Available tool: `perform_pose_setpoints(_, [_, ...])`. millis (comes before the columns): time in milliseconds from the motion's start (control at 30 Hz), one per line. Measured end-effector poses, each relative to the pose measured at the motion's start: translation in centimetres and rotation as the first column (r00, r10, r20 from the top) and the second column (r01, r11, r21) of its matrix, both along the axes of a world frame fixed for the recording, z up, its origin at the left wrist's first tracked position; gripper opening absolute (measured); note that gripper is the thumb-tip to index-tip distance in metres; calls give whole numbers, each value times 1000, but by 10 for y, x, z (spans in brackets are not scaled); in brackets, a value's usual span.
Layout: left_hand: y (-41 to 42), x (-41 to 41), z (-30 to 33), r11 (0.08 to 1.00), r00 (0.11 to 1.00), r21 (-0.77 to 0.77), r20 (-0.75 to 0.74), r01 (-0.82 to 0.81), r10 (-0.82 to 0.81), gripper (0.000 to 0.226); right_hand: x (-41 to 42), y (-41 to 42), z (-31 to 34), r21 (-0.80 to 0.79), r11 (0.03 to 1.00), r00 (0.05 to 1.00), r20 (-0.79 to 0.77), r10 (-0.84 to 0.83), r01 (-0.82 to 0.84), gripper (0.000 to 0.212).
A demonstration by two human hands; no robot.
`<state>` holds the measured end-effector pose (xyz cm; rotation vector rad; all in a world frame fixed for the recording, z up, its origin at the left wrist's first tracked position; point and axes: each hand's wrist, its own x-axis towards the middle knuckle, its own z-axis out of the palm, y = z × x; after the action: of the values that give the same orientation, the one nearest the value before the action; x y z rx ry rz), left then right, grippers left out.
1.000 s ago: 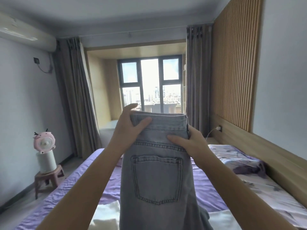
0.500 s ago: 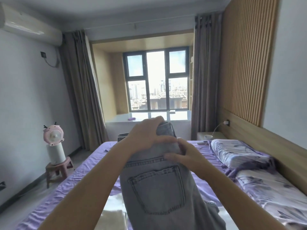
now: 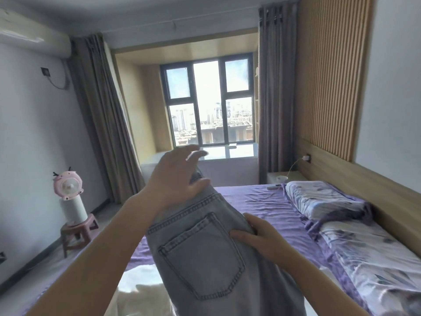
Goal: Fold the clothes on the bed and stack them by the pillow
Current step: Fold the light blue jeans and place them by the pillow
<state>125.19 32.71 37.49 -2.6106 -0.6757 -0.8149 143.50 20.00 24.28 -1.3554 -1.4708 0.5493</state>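
Two hands worked the jeans above the bed: left hand had lowered the waistband, fingers now loosening, while right hand slid down to pinch the side seam, folding under way.

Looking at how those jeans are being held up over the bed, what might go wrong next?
The light grey denim jeans hang in the air. The left hand has its fingers spread at the waistband, so the hold looks loose; only the right hand grips an edge. They might slip and crumple onto the white garment below, probably spoiling the fold.
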Motion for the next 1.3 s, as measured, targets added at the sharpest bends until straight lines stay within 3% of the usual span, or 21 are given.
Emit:
perform_pose_setpoints(33, [-7,4,-3,994,991,46,-89,102,-97,66,-3,0,8,6,1000,998,61,30,-30,14])
perform_pose_setpoints(67, [-14,9,-10,982,963,-28,-190,187,-189,69,-6,2,16,3,998,991,119,54,-55,11])
perform_pose_setpoints(133, [-23,19,-27,916,893,-356,-330,183,-306,61,-10,4,28,-1,997,972,218,81,-83,12])
perform_pose_setpoints(200, [-23,21,-44,756,890,-642,-263,127,-373,43,-6,5,34,-6,999,961,270,52,-52,31])
perform_pose_setpoints(233, [-20,21,-51,681,899,-720,-203,131,-388,37,-3,4,34,-27,999,962,268,43,-37,34])
perform_pose_setpoints(300, [-17,23,-62,627,898,-765,-163,147,-409,32,6,0,27,-102,993,976,202,81,-61,29])
perform_pose_setpoints(433, [-21,36,-68,611,871,-772,-168,175,-462,34,23,-11,-9,-209,948,970,-80,229,-241,21])
perform_pose_setpoints(567, [-21,33,-64,646,861,-734,-174,210,-478,39,33,-21,-48,-264,926,960,-151,236,-269,27])
perform_pose_setpoints(633, [-20,27,-60,670,861,-714,-197,202,-469,44,35,-24,-67,-291,925,969,-70,235,-245,19])
perform_pose_setpoints(700, [-18,21,-57,694,872,-699,-219,172,-437,46,36,-24,-81,-319,934,971,121,207,-159,25])
perform_pose_setpoints(767, [-17,15,-54,717,886,-684,-241,134,-396,48,38,-22,-91,-312,946,969,189,157,-92,32])
perform_pose_setpoints(933, [-10,-11,-51,769,913,-639,-292,35,-284,32,48,-23,-87,-233,972,996,63,60,-44,24])
perform_pose_setpoints(1133, [-19,-33,-53,868,949,-491,-300,-71,-92,49,47,-31,-76,-75,996,996,-78,-52,46,18])
perform_pose_setpoints(1300, [-44,-42,-79,916,961,-357,-263,-182,88,49,45,-47,-79,-13,992,992,18,-123,123,22])
